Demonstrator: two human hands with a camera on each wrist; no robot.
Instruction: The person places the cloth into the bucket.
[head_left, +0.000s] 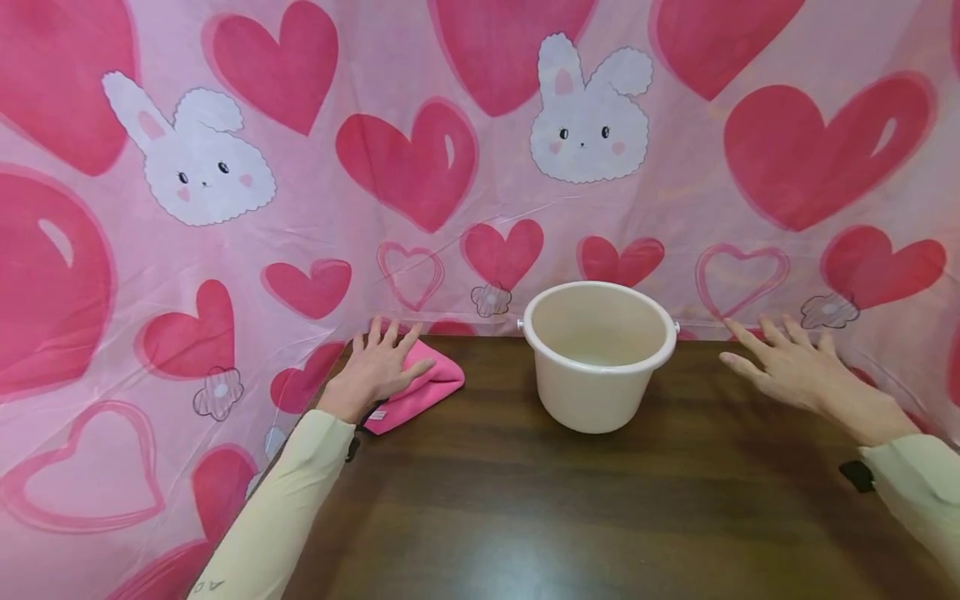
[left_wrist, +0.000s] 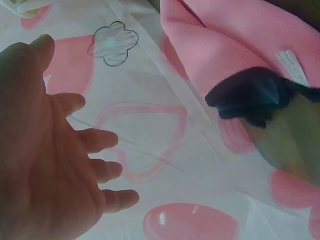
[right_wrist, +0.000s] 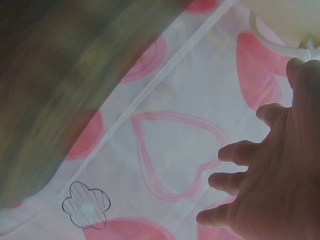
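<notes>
My left hand (head_left: 377, 367) is held out with its fingers spread, holding nothing. It overlaps a folded pink cloth (head_left: 431, 385) in the head view, but the left wrist view has the hand (left_wrist: 55, 150) apart from that cloth (left_wrist: 240, 40). The cloth carries a white tag (left_wrist: 292, 67) and a dark edge piece (left_wrist: 250, 95). To the right, my right hand (head_left: 802, 371) is likewise stretched out, fingers apart and nothing in it. Between the hands a cream plastic bucket (head_left: 592, 396) stands upright; its inside shows only bare wall and floor.
The dark brown wooden table (head_left: 480, 500) runs under everything, with its back edge behind the bucket. A pink sheet (head_left: 480, 192) printed with hearts and rabbits hangs behind and down the left side. Part of the bucket's handle (right_wrist: 275, 45) shows in the right wrist view.
</notes>
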